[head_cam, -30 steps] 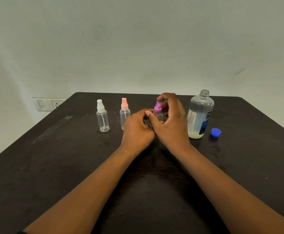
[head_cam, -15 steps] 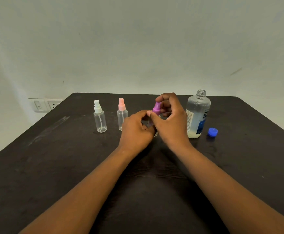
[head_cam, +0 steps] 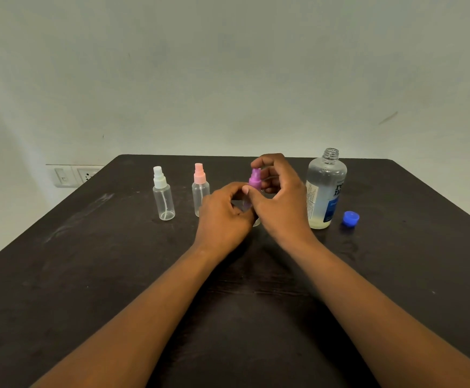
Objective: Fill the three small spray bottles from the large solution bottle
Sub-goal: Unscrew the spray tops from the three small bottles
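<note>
Just left of the large clear solution bottle with the blue-and-white label (head_cam: 325, 191), a small clear spray bottle with a purple pump top (head_cam: 254, 182) is being held upright on the dark counter (head_cam: 88, 261). Its clear body is being gripped by the curled fingers of the left hand (head_cam: 224, 215), and most of that body is being hidden behind both hands. Its purple top is being pinched by the thumb and curled fingers of the right hand (head_cam: 280, 197). Whether the top is being seated on the neck or lifted off it cannot be told. The large solution bottle is being left standing upright and uncapped, with liquid showing inside, and its round blue plastic cap (head_cam: 350, 219) is lying on the counter just to its right. Further left of the large bottle, beyond the hands, a small clear spray bottle with a pink top (head_cam: 200, 189) and a small clear spray bottle with a white top (head_cam: 163, 194) are standing upright, apart from each other, both capped.
</note>
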A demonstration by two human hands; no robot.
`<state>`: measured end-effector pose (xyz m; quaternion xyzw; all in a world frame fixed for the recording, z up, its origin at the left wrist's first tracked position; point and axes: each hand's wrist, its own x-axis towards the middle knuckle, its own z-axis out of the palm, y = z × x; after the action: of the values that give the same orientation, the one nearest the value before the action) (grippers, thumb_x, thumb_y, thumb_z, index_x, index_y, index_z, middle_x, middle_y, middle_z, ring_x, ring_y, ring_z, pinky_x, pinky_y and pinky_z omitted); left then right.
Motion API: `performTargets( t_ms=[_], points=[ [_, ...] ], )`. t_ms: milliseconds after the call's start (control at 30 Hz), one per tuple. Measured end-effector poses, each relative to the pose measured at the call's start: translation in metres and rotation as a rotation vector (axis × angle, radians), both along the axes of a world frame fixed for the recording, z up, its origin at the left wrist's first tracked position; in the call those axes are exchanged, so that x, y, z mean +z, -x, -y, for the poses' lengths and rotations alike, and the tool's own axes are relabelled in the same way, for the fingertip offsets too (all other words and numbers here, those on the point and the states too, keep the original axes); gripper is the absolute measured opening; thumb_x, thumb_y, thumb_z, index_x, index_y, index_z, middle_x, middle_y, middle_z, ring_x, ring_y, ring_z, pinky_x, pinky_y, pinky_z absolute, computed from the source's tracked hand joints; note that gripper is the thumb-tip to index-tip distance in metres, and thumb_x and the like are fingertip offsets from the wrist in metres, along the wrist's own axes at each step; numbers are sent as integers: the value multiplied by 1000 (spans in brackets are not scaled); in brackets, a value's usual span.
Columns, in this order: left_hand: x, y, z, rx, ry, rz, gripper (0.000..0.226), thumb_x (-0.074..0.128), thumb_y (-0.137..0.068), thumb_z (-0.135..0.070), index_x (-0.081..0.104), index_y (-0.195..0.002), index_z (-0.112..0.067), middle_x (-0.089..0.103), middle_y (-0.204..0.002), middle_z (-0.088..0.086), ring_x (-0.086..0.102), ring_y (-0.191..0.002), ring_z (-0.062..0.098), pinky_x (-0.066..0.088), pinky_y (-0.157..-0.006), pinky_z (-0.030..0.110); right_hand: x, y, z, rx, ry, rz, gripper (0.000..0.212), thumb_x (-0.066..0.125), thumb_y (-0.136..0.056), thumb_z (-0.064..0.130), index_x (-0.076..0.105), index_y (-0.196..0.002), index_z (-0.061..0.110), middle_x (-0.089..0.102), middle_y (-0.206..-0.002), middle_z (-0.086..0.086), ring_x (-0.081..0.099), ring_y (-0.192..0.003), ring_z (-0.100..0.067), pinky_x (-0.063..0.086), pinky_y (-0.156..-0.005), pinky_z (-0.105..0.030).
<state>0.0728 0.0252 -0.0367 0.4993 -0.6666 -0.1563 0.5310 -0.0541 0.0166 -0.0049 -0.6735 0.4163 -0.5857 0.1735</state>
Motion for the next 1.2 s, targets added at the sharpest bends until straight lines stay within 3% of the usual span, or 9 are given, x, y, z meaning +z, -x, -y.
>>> performTargets(
  t_ms=[200, 367, 533, 600, 667, 800, 933, 1100, 1200],
  points=[
    [1, 0, 0, 30, -35, -26, 39, 81, -90, -21, 71, -128, -19, 75, -101, -13, 69, -57, 18, 63, -63, 31, 5, 0, -4, 21, 127, 83, 43, 67, -85, -12, 65, -116, 17, 69, -103, 5, 69, -98, -13, 61, -88, -30],
    [2, -1, 2, 72, -29, 2, 46, 85, -87, -35, 72, -128, -20, 76, -108, -11, 65, -61, 5, 61, -71, 26, 15, 5, -7, -74, 334, 189, 40, 65, -88, -13, 60, -122, 7, 68, -109, -8, 69, -100, -19, 58, -88, -31],
    [-1, -2, 8, 114, -57, 39, 50, 84, -87, -42, 71, -131, -22, 76, -115, -10, 61, -74, 0, 56, -81, 20, 22, 13, -3, -250, 344, 245, 38, 62, -93, -7, 58, -128, 5, 66, -118, -12, 66, -102, -20, 55, -87, -23],
    [-1, -3, 10, 129, -60, 36, 52, 84, -88, -41, 69, -134, -22, 75, -117, -8, 62, -75, 1, 57, -83, 22, 22, 16, -1, -258, 273, 168, 37, 66, -93, -3, 62, -127, 9, 64, -117, -9, 65, -95, -13, 56, -82, -22],
    [-1, -4, 10, 132, -61, 37, 55, 85, -88, -37, 67, -137, -20, 75, -118, -8, 64, -74, 2, 60, -85, 28, 18, 17, 2, -249, 123, 3, 36, 68, -90, 1, 66, -124, 14, 64, -111, -7, 64, -89, -13, 58, -82, -29],
    [-3, -6, 11, 108, -82, 84, 57, 85, -88, -24, 64, -140, -15, 74, -120, -3, 65, -74, 4, 62, -92, 43, 5, 13, 3, -190, -229, -373, 37, 74, -84, 14, 68, -119, 21, 66, -108, -4, 61, -96, -17, 54, -80, -29],
    [-2, -8, 13, 87, -121, 98, 61, 84, -89, -18, 60, -145, -15, 74, -124, -1, 68, -73, 5, 63, -92, 40, 3, 10, 2, -184, -392, -627, 27, 75, -85, 26, 69, -110, 18, 68, -110, -6, 64, -101, -25, 57, -88, -38],
    [0, -9, 13, 91, -182, 91, 72, 84, -90, -18, 50, -154, -16, 71, -132, -2, 69, -70, 1, 60, -83, 21, 0, 10, 1, -176, -517, -741, 15, 70, -83, 21, 69, -97, 16, 69, -100, -9, 67, -96, -30, 60, -86, -41],
    [5, -10, 10, 133, -181, 79, 73, 83, -89, -22, 50, -154, -16, 73, -132, -2, 73, -80, 10, 61, -97, 41, -1, 10, 2, -159, -543, -743, 13, 70, -84, 21, 68, -96, 17, 68, -98, -8, 68, -93, -29, 61, -86, -42]
  ],
)
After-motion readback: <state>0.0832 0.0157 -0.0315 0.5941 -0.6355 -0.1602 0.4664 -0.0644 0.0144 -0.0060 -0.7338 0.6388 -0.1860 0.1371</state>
